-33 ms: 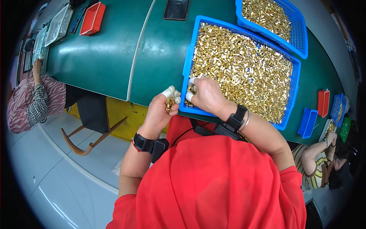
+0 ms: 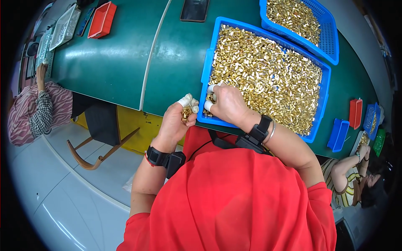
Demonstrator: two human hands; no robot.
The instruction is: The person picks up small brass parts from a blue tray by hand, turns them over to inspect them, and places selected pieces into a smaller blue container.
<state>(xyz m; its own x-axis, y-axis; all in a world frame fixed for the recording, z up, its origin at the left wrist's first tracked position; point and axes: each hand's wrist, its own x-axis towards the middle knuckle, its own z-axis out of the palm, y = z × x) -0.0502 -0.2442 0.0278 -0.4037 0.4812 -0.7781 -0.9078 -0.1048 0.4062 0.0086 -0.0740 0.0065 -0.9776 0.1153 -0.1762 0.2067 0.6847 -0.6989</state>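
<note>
My left hand [image 2: 176, 119] is cupped, palm up, around several small gold-coloured metal pieces [image 2: 185, 114], just off the table's front edge. White covers sit on its fingertips. At the near left corner of the blue plastic tray [image 2: 202, 79], my right hand [image 2: 228, 102] reaches in with thumb and fingers curled together. Its thumb and a finger wear white covers too. Shiny gold metal pieces [image 2: 268, 75] fill that tray, and some show between the right thumb and finger; whether they are gripped is hard to make out.
Behind the tray stands a blue perforated basket [image 2: 331, 42] of similar pieces. A dark phone [image 2: 194, 10] lies on the green table [image 2: 113, 58]. Far left is a red tray [image 2: 102, 20]; a chair [image 2: 102, 129] and one person [image 2: 39, 108] are left. Another person [image 2: 349, 180] works at right.
</note>
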